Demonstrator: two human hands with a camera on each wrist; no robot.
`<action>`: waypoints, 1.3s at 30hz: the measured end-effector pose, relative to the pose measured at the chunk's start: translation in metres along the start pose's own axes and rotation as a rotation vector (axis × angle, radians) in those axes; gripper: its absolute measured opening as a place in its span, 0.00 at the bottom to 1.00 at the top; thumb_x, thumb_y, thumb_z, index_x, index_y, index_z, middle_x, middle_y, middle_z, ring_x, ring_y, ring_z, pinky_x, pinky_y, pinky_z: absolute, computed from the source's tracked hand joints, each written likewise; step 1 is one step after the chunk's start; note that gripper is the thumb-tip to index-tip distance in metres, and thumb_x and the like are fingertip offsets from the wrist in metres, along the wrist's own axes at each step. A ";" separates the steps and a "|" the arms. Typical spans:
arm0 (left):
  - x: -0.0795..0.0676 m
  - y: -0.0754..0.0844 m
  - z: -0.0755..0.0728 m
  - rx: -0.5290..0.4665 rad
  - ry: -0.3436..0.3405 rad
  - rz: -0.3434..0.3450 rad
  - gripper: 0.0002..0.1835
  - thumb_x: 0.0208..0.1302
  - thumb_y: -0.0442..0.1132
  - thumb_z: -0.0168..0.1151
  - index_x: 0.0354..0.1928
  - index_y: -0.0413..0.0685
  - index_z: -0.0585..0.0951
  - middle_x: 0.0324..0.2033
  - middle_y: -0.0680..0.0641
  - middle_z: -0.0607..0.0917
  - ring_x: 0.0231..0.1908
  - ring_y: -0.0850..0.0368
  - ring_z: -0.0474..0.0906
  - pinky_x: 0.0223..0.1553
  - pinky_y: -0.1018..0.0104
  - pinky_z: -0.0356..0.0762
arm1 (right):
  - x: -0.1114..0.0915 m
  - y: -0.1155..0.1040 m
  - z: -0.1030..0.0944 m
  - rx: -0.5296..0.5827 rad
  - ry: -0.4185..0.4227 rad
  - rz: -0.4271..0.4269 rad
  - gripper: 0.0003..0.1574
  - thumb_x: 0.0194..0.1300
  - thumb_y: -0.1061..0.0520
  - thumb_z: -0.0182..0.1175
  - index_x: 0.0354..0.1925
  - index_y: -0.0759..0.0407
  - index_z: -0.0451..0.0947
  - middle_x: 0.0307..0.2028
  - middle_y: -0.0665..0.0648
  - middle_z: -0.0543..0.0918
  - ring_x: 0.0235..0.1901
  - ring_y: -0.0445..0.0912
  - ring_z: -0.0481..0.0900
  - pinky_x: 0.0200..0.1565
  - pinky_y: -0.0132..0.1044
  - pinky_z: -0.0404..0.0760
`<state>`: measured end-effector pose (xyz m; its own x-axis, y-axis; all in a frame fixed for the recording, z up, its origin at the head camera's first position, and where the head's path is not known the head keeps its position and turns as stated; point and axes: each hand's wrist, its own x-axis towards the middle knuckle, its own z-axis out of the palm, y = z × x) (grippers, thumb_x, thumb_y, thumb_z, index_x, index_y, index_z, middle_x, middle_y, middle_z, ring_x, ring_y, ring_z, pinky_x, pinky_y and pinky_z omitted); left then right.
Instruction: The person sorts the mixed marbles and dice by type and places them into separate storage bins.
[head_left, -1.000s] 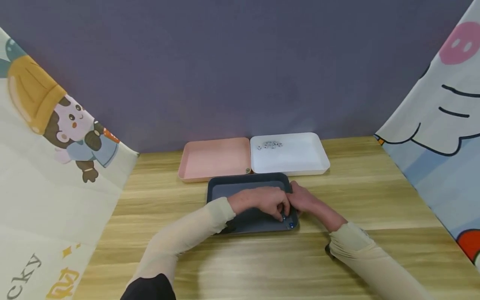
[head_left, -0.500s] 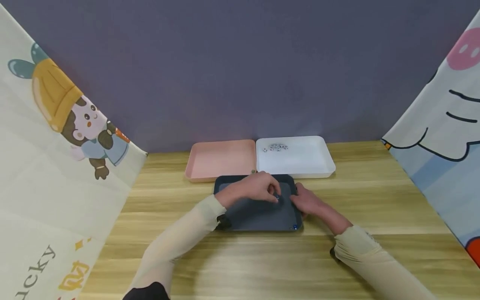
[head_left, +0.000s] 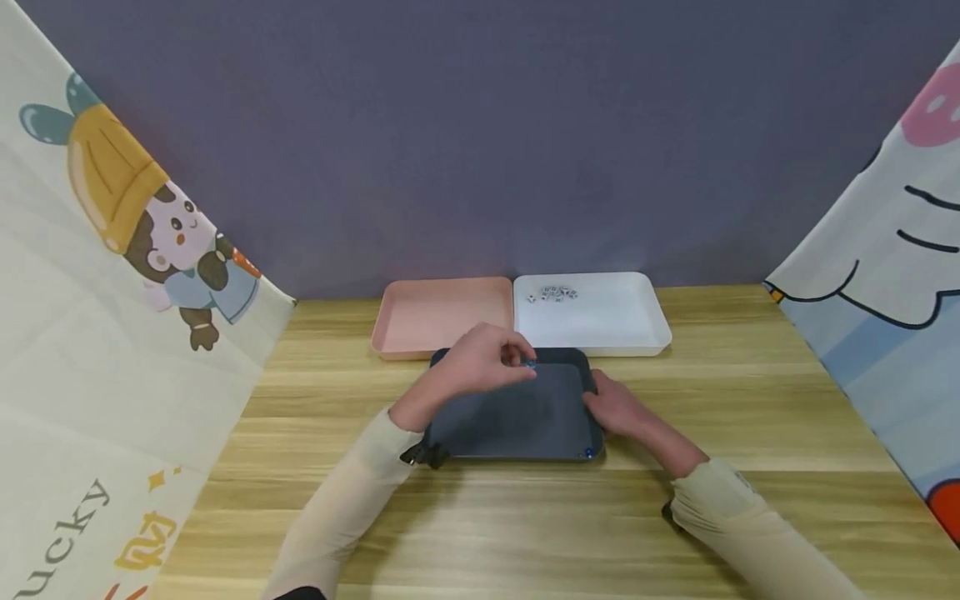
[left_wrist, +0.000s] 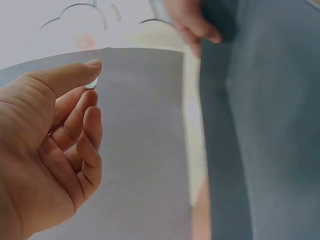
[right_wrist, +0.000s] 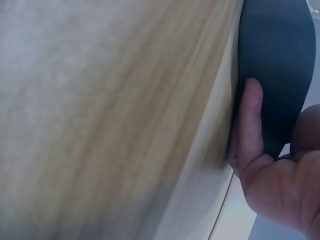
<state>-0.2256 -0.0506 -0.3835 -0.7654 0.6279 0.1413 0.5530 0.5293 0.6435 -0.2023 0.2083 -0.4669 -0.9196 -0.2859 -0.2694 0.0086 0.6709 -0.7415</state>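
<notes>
My left hand (head_left: 483, 358) is over the far part of the dark grey tray (head_left: 517, 425), thumb and forefinger pinching a small blue glassy bead (head_left: 529, 363). In the left wrist view only a pale, shiny sliver of that bead (left_wrist: 92, 83) shows between the fingertips; the other fingers are curled loosely. My right hand (head_left: 618, 407) grips the right wall of the dark tray. In the right wrist view, its fingers lie along the outer wall (right_wrist: 277, 65). A dark blue bead (head_left: 588, 452) and a tiny one beside it sit in the tray's near right corner.
Behind the dark tray, a pink tray (head_left: 450, 312) stands on the left against a white tray (head_left: 607, 321) on the right. Several small white cubes with dark marks (head_left: 557, 293) lie in the white tray. A grey wall (head_left: 480, 150) rises behind the wooden table (head_left: 480, 533).
My left hand has lifted from the dark tray's right side and moved left and away from me, carrying the blue bead. My right hand has stayed on the tray's right wall.
</notes>
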 end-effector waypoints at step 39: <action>-0.078 0.075 -0.047 0.068 0.545 0.353 0.08 0.53 0.34 0.74 0.35 0.45 0.86 0.26 0.55 0.83 0.24 0.67 0.75 0.28 0.76 0.74 | 0.004 0.009 -0.002 0.039 -0.059 0.013 0.31 0.74 0.58 0.39 0.70 0.69 0.51 0.50 0.75 0.74 0.23 0.50 0.78 0.23 0.44 0.79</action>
<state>-0.1400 -0.0867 -0.3103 -0.5811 0.4009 0.7082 0.8078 0.3901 0.4420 -0.2072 0.2146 -0.4732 -0.8945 -0.3180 -0.3143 0.0370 0.6479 -0.7608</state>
